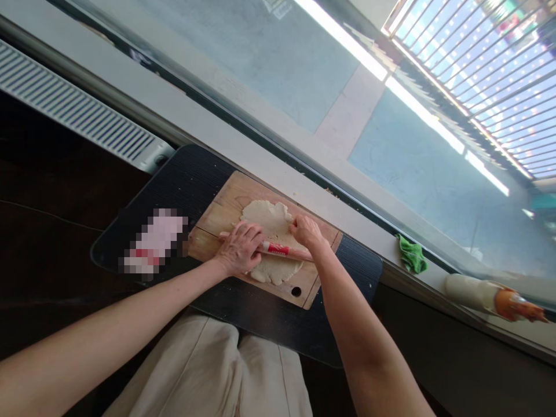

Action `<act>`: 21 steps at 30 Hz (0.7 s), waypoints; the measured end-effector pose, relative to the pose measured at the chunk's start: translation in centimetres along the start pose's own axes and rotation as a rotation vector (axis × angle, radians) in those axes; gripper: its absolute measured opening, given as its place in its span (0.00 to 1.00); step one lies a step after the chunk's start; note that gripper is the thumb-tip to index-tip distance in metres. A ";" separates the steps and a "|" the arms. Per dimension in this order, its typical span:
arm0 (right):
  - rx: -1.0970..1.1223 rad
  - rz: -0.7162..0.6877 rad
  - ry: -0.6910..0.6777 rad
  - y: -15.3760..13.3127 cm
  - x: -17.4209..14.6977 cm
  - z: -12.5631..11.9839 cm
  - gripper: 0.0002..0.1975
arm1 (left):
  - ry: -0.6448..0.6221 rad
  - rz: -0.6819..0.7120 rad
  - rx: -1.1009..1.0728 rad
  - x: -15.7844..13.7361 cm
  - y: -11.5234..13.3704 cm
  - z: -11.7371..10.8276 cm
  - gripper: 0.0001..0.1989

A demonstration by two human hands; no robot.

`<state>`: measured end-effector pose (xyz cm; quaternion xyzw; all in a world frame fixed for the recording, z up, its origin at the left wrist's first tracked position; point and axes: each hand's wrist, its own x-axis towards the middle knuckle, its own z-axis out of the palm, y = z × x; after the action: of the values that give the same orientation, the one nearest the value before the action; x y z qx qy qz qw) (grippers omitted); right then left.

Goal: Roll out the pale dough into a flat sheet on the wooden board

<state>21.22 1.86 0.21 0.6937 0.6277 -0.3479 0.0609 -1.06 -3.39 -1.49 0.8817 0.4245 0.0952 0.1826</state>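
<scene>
A flattened sheet of pale dough (pixel 271 217) with a ragged edge lies on the wooden cutting board (pixel 221 204). Across the dough rests a slim rolling pin (pixel 277 248) with a red and white label. My left hand (pixel 243 248) is wrapped over the pin near its left end. At the dough's right edge, beyond the pin, my right hand (pixel 306 229) has its fingers curled in and pinched on the rim of the dough. My right wrist hides part of the pin's other end.
The board sits on a small black table (pixel 191 168) against a window sill (pixel 365 223). A pixelated pink and white item (pixel 158 237) lies on the table's left. On the sill are a green cloth (pixel 412 255) and a pale bottle-like container (pixel 471 292). A radiator (pixel 87 101) stands left.
</scene>
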 end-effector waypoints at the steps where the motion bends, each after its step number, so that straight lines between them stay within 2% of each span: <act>1: 0.030 -0.006 -0.034 0.2 0.2 -0.4 0.09 | -0.005 0.004 0.001 0.0 0.0 -0.1 0.16; 4: 0.106 -0.011 -0.057 0.6 1.0 -1.0 0.15 | -0.014 0.005 -0.003 0.2 0.0 -0.2 0.16; 7: 0.159 0.009 -0.023 0.0 1.7 -0.4 0.18 | -0.012 -0.005 -0.004 0.1 0.1 -0.1 0.17; 10: 0.171 0.029 0.004 -0.9 1.9 0.2 0.17 | -0.002 0.002 -0.006 -0.1 0.0 0.2 0.17; 13: 0.255 -0.003 -0.017 0.0 0.9 -0.1 0.15 | 0.010 0.033 0.011 -0.1 -0.3 0.1 0.16; 16: 0.316 0.073 0.138 2.3 -1.3 -0.2 0.15 | 0.037 0.061 0.031 0.7 -0.9 -0.5 0.15; 18: 0.262 0.151 0.276 3.5 -2.3 0.1 0.15 | 0.050 0.041 0.051 1.7 -1.4 -1.2 0.14; 21: 0.184 0.144 0.367 3.4 -2.0 1.0 0.13 | 0.047 -0.037 0.107 2.9 -2.0 -1.8 0.14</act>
<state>24.01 -1.00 -0.59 0.7910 0.5428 -0.2665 -0.0933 -1.26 0.50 -0.62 0.8797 0.4496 0.0895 0.1267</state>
